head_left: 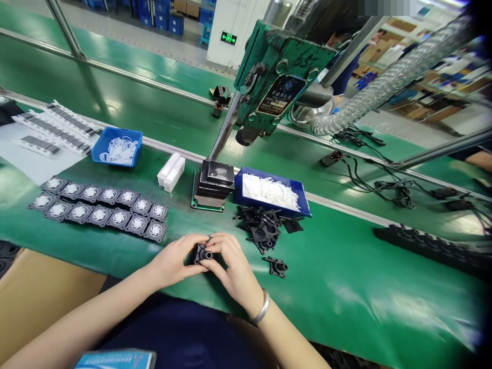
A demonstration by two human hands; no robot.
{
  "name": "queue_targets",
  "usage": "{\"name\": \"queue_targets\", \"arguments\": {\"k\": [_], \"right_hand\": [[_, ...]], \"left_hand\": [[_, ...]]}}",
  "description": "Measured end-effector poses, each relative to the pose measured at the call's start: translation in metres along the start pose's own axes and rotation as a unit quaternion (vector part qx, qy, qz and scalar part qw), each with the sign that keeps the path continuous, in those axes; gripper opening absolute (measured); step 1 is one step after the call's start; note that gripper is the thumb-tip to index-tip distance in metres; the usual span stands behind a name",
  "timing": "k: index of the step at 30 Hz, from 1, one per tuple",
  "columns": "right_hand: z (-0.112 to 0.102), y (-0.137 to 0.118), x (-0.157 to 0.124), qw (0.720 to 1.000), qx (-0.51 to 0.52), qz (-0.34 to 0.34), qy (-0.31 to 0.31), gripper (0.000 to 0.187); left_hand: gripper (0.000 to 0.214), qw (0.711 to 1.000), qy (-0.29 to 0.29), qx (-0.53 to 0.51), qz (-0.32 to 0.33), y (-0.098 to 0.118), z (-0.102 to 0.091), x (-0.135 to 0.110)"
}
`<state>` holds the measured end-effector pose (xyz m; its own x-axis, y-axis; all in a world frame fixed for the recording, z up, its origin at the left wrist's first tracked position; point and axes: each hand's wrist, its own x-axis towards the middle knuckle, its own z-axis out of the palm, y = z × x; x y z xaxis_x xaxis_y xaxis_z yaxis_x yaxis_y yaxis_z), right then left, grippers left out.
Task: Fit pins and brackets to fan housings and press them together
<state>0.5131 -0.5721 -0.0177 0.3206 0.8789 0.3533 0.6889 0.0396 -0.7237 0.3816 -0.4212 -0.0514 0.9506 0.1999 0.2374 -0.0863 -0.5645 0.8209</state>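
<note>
My left hand (175, 261) and my right hand (230, 266) meet at the near edge of the green bench. Both pinch one small black plastic part (202, 253) with round nozzles between their fingertips. The right wrist wears a silver bangle (261, 307). A loose pile of the same black parts (265, 228) lies just beyond my right hand, and a single one (277, 266) rests to its right. Two rows of black square pieces with white swirl centres (103, 205) lie to the left of my hands.
A green hand press (277, 77) stands over a black block fixture (213, 187). Beside it are a blue tray of white slivers (271, 192), a blue bin of white rings (117, 146), white blocks (171, 171), and a black strip of parts (434, 246) at right.
</note>
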Motion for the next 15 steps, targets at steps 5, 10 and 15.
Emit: {"name": "queue_targets", "arguments": {"k": [5,10,15], "right_hand": [[-0.024,-0.006,0.015,0.999,-0.011,-0.031,-0.022,0.023],[-0.113,-0.032,0.086,0.966,-0.135,-0.117,0.189,0.027],[-0.217,-0.071,0.203,0.884,-0.137,-0.26,0.363,0.05]], "left_hand": [[0.043,0.999,0.026,-0.015,0.023,0.016,-0.014,0.011],[0.036,0.982,0.117,0.045,0.139,0.044,-0.071,0.075],[0.037,0.976,0.16,0.056,0.134,0.04,-0.103,0.154]]}}
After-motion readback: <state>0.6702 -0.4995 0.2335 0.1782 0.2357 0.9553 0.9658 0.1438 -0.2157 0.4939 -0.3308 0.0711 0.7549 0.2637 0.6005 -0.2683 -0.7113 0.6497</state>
